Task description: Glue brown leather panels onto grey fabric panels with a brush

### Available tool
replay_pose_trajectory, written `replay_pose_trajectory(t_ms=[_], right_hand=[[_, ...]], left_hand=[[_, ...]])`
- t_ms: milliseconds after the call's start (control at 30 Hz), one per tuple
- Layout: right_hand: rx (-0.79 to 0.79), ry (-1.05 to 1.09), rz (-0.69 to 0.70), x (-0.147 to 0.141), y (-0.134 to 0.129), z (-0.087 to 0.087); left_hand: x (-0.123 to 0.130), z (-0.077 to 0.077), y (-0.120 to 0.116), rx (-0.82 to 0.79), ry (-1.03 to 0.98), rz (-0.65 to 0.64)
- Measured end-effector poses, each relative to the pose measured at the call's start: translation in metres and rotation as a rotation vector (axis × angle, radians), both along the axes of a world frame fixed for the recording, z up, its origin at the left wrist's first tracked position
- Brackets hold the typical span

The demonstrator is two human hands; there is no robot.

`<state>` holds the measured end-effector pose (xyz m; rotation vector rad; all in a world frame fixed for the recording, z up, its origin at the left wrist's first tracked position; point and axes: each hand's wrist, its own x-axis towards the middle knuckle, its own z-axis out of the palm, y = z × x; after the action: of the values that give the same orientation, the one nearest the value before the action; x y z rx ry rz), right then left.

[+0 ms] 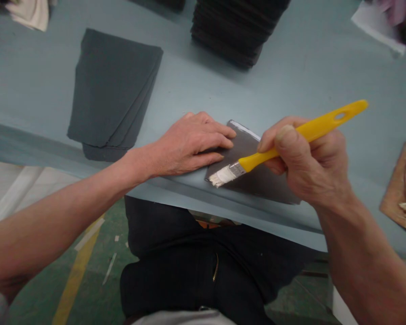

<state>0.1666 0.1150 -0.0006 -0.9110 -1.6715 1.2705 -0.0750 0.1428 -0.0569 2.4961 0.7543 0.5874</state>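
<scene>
My right hand (307, 158) is closed round the yellow handle of a paintbrush (274, 153). Its pale, coated bristles are at the near left corner of a dark grey panel (267, 180) lying close to the table's front edge. A white strip, like wet glue or paint, runs along part of the panel's far edge. My left hand (192, 144) lies flat with fingers stretched out, the fingertips on the panel's left side. Under my right hand, part of the panel is hidden.
Several dark grey sheets (115, 90) lie fanned on the left of the blue-green table (176, 85). At the back stands a tall stack of dark pieces (237, 31). A brown board (397, 185) with a pale item sits at the right edge. Cloths (30, 13) lie at the far left.
</scene>
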Motion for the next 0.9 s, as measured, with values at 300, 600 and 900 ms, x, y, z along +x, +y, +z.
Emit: replay_pose_trajectory(t_ms=[300, 600, 900], right_hand=[[0.068, -0.138, 0.08, -0.012, 0.008, 0.005], [0.164, -0.317, 0.161, -0.006, 0.021, 0.022], [0.155, -0.261, 0.176, -0.015, 0.019, 0.012]], left_hand=[[0.001, -0.003, 0.001, -0.041, -0.03, 0.01], [0.0, 0.002, 0.0, -0.014, 0.037, 0.01], [0.001, 0.006, -0.001, -0.049, 0.118, 0.024]])
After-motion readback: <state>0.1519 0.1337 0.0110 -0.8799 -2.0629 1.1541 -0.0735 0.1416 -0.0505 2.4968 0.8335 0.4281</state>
